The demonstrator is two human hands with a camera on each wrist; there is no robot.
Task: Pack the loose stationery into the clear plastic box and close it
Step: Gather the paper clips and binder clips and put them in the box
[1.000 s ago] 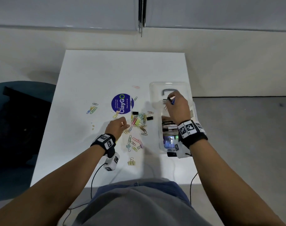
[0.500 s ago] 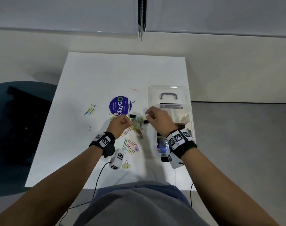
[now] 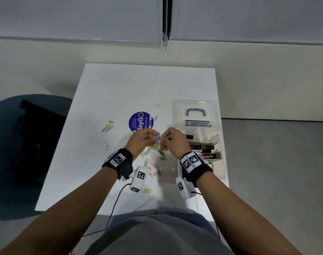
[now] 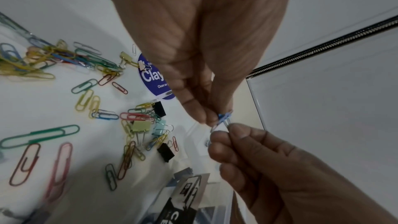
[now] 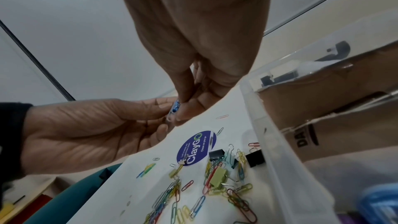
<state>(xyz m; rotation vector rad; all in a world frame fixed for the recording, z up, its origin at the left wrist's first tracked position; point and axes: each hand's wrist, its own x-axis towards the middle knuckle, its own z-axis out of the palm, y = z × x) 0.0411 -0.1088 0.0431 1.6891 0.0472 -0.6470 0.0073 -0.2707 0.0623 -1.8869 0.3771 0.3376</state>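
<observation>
A small blue binder clip [image 3: 158, 138] hangs above the table, held by both hands. My left hand [image 3: 153, 138] pinches its blue body [image 4: 224, 116]. My right hand [image 3: 163, 138] pinches its wire handles [image 4: 227, 124] between thumb and forefinger; the same clip [image 5: 175, 106] shows in the right wrist view. Below lies a pile of coloured paper clips and binder clips [image 3: 157, 151]. The clear plastic box [image 3: 223, 144] stands at the table's right edge, its lid [image 3: 194, 105] folded back open, with markers and small cardboard boxes inside.
A round blue ClayGO sticker [image 3: 140, 121] lies behind the hands. More clips are scattered at the left [image 3: 107, 127] and a yellow binder clip [image 3: 146, 190] sits near the front edge. A teal chair [image 3: 19, 144] stands left of the white table [image 3: 120, 85].
My right hand left the box and came left to meet the left hand. Both hands rose off the pile and now hold the blue binder clip between them.
</observation>
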